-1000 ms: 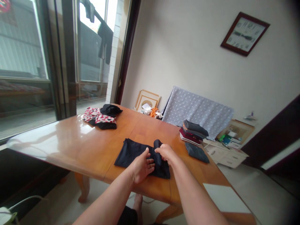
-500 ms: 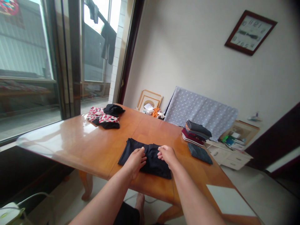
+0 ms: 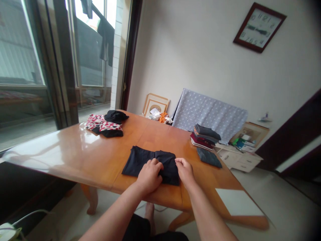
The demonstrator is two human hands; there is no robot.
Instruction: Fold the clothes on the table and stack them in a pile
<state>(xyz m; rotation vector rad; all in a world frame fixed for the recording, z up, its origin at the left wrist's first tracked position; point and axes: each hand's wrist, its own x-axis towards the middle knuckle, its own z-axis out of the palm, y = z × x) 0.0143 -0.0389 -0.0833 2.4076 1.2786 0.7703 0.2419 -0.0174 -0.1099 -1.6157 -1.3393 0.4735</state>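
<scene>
A folded black garment [image 3: 142, 161] lies flat near the front edge of the wooden table, a crease running down its middle. My left hand [image 3: 149, 175] rests over its centre, fingers curled down and closed on the cloth; the fingertips are partly hidden. At the garment's right edge, my right hand [image 3: 185, 171] has thumb and fingers pinched together on the fabric.
A glossy wooden table [image 3: 82, 160] carries a patterned red-and-white garment [image 3: 104, 124] and a black bundle [image 3: 116, 116] at the far left. To the right are stacked folded clothes [image 3: 204, 138], a dark folded piece [image 3: 209, 157] and a white sheet [image 3: 238, 202].
My left hand has come down onto the middle of the garment. My right hand has moved out to its right edge. The camera view has turned slightly right.
</scene>
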